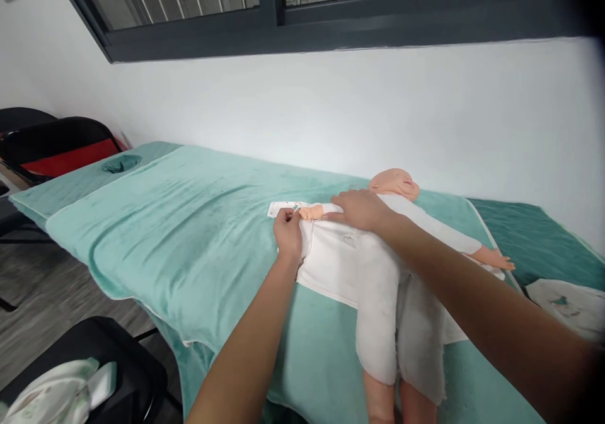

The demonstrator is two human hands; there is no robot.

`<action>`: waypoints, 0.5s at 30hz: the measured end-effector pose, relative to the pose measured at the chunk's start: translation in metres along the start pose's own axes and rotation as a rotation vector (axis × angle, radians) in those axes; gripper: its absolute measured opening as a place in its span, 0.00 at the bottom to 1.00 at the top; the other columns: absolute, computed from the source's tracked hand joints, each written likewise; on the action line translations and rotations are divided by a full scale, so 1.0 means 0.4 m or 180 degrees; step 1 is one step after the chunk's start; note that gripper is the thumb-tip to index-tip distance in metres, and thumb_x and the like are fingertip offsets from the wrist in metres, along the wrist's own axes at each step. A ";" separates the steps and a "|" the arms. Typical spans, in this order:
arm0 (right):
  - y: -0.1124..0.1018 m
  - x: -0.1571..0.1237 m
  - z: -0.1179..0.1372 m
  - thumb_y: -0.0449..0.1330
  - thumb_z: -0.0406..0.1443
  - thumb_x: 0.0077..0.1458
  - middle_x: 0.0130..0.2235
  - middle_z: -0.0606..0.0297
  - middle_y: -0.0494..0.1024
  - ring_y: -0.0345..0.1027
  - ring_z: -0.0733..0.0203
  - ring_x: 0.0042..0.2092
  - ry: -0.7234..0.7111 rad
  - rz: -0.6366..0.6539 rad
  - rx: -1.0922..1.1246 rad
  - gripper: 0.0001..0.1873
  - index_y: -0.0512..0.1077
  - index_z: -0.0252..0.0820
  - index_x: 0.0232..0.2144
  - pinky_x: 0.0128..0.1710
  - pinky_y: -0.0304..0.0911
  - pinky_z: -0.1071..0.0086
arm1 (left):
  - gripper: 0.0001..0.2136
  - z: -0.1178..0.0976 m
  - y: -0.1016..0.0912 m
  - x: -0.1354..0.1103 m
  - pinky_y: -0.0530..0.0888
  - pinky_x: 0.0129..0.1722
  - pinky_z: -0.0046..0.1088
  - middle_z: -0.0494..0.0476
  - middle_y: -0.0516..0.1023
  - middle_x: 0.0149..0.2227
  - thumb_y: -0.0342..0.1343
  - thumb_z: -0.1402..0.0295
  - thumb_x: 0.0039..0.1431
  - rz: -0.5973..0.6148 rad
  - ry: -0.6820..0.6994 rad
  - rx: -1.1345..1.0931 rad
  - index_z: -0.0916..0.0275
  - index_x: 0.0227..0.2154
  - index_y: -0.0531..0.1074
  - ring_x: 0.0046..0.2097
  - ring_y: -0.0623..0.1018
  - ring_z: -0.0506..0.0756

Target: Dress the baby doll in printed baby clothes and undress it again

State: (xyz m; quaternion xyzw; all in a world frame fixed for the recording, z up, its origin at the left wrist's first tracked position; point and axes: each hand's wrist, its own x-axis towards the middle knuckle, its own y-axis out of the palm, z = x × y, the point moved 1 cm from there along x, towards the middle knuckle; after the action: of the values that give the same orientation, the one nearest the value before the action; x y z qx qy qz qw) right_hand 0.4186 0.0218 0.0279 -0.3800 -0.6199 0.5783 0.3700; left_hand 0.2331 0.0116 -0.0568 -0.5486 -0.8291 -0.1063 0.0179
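Observation:
A baby doll (378,298) with a white cloth body lies on its back, head toward the wall. Beneath it a white baby garment (328,260) is spread out. My left hand (288,232) is closed in a pinch on the garment's sleeve edge, right beside the doll's small hand (312,212). Around the doll's outstretched arm (331,208) the fingers of my right hand (362,208) are closed, near the elbow. The other doll arm (494,257) stretches out to the right, its hand bare.
A green sheet (212,191) covers the bed against the white wall. Another printed white garment (571,304) lies at the right. Black chairs stand left, and printed cloth (57,392) rests on the near chair (118,355).

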 end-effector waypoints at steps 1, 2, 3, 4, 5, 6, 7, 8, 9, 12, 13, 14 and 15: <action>0.001 0.000 0.001 0.43 0.60 0.63 0.40 0.55 0.79 0.71 0.48 0.41 0.0014 0.0026 -0.0032 0.31 0.72 0.45 0.38 0.40 0.58 0.59 | 0.05 -0.001 -0.001 -0.001 0.66 0.34 0.24 0.47 0.70 0.27 0.59 0.68 0.55 -0.0025 0.0000 -0.0011 0.62 0.27 0.69 0.31 0.69 0.48; 0.002 0.000 0.002 0.43 0.60 0.63 0.40 0.55 0.79 0.71 0.48 0.42 0.0036 0.0045 -0.0072 0.31 0.73 0.44 0.38 0.41 0.58 0.59 | 0.06 -0.002 -0.001 -0.003 0.66 0.34 0.25 0.48 0.70 0.27 0.59 0.66 0.55 -0.0039 0.0001 -0.0007 0.62 0.27 0.69 0.31 0.70 0.49; 0.004 0.000 0.005 0.43 0.59 0.63 0.40 0.54 0.79 0.71 0.47 0.42 0.0064 0.0060 -0.0113 0.31 0.73 0.44 0.38 0.41 0.58 0.58 | 0.07 -0.004 0.000 -0.007 0.67 0.34 0.25 0.48 0.70 0.27 0.59 0.65 0.56 -0.0032 0.0015 0.0035 0.62 0.28 0.69 0.31 0.70 0.49; 0.005 0.001 0.008 0.42 0.59 0.63 0.40 0.53 0.79 0.71 0.46 0.43 0.0096 0.0071 -0.0153 0.31 0.73 0.44 0.39 0.42 0.58 0.57 | 0.07 -0.007 0.000 -0.011 0.66 0.34 0.25 0.48 0.70 0.27 0.58 0.65 0.57 -0.0005 0.0055 0.0119 0.61 0.28 0.69 0.31 0.70 0.49; 0.006 0.003 0.012 0.42 0.59 0.64 0.41 0.53 0.79 0.72 0.46 0.44 0.0123 0.0068 -0.0190 0.32 0.74 0.43 0.39 0.43 0.59 0.57 | 0.07 -0.011 0.001 -0.017 0.66 0.33 0.25 0.47 0.70 0.27 0.58 0.65 0.57 0.0032 0.0126 0.0241 0.61 0.27 0.69 0.31 0.69 0.49; 0.008 0.004 0.016 0.42 0.59 0.64 0.41 0.52 0.79 0.72 0.45 0.45 0.0150 0.0057 -0.0221 0.32 0.74 0.43 0.40 0.43 0.59 0.57 | 0.07 -0.015 0.003 -0.023 0.65 0.33 0.25 0.47 0.69 0.26 0.57 0.65 0.58 0.0078 0.0226 0.0388 0.61 0.27 0.69 0.30 0.69 0.49; 0.009 0.006 0.019 0.42 0.59 0.64 0.42 0.51 0.79 0.72 0.45 0.45 0.0169 0.0045 -0.0242 0.32 0.74 0.42 0.41 0.43 0.59 0.57 | 0.07 -0.020 0.004 -0.029 0.65 0.33 0.25 0.47 0.69 0.26 0.57 0.66 0.59 0.0123 0.0346 0.0535 0.61 0.27 0.69 0.30 0.68 0.49; 0.011 0.008 0.021 0.41 0.59 0.64 0.42 0.51 0.79 0.72 0.45 0.46 0.0189 0.0029 -0.0255 0.33 0.74 0.42 0.41 0.43 0.59 0.57 | 0.07 -0.025 0.006 -0.035 0.64 0.33 0.25 0.47 0.69 0.26 0.56 0.66 0.59 0.0164 0.0473 0.0663 0.61 0.27 0.69 0.30 0.68 0.49; 0.013 0.010 0.022 0.41 0.59 0.64 0.42 0.50 0.79 0.72 0.45 0.46 0.0200 0.0013 -0.0262 0.33 0.74 0.42 0.42 0.43 0.59 0.57 | 0.08 -0.028 0.007 -0.040 0.64 0.33 0.26 0.47 0.69 0.25 0.55 0.66 0.60 0.0195 0.0590 0.0765 0.60 0.26 0.69 0.30 0.67 0.49; 0.018 0.012 0.021 0.42 0.57 0.65 0.42 0.50 0.79 0.72 0.45 0.46 0.0235 -0.0037 -0.0276 0.31 0.74 0.42 0.42 0.43 0.59 0.57 | 0.08 -0.033 0.009 -0.048 0.63 0.33 0.27 0.48 0.68 0.25 0.54 0.66 0.61 0.0267 0.0815 0.0960 0.60 0.26 0.68 0.30 0.67 0.50; 0.020 0.012 0.020 0.43 0.57 0.65 0.42 0.50 0.79 0.72 0.45 0.46 0.0240 -0.0048 -0.0286 0.30 0.74 0.42 0.42 0.43 0.59 0.57 | 0.09 -0.033 0.010 -0.049 0.63 0.33 0.27 0.48 0.68 0.26 0.54 0.66 0.61 0.0285 0.0860 0.1007 0.60 0.26 0.68 0.30 0.67 0.50; 0.022 0.013 0.019 0.44 0.56 0.65 0.41 0.50 0.79 0.71 0.44 0.46 0.0241 -0.0050 -0.0297 0.29 0.74 0.42 0.42 0.43 0.59 0.57 | 0.09 -0.033 0.011 -0.049 0.63 0.34 0.27 0.49 0.69 0.26 0.54 0.66 0.62 0.0297 0.0893 0.1042 0.60 0.26 0.68 0.30 0.67 0.51; 0.024 0.013 0.017 0.44 0.55 0.65 0.41 0.50 0.79 0.71 0.44 0.46 0.0241 -0.0046 -0.0306 0.28 0.74 0.41 0.42 0.43 0.59 0.56 | 0.08 -0.032 0.011 -0.049 0.64 0.34 0.27 0.49 0.69 0.26 0.54 0.66 0.62 0.0302 0.0916 0.1062 0.60 0.26 0.67 0.30 0.67 0.51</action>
State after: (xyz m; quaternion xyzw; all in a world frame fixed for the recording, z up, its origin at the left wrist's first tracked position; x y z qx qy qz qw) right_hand 0.4105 0.0238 0.0182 -0.4144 -0.6353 0.5304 0.3787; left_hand 0.2438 -0.0070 -0.0466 -0.5556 -0.7974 -0.0439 0.2315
